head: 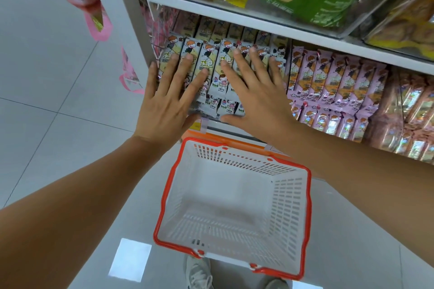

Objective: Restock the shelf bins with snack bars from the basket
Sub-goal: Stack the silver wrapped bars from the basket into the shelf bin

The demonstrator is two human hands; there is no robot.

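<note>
step: the basket [289,213] looks empty, so loading seems done; this reads as the tidy-up, pressing the stocked rows flat
left hand: left hand [164,110] is flat with fingers spread wide and straight, palm down on the snack bars [212,64], gripping nothing
right hand: right hand [256,105] is the same, splayed flat on the bars just beside the left hand, thumb near the front edge, holding nothing
bars, where: on the shelf just beyond the basket's far rim and higher than it, under both hands
bars, axis: long axis runs away from the basket, front of shelf to back, leaning slightly left
bars, facing: printed faces up, cartoon-head ends point to the back, and the rows overlap like shingles
neighbours: pink bars [328,82] lie beyond the basket's far right corner, same direction, not touched
basket, where: on the floor between the arms, with shoes [197,272] at its near rim
next move: probably lift both hands off without dragging wrappers, check the front row sits even, then take the basket
risk: slick wrappers may slide forward off the front row
</note>
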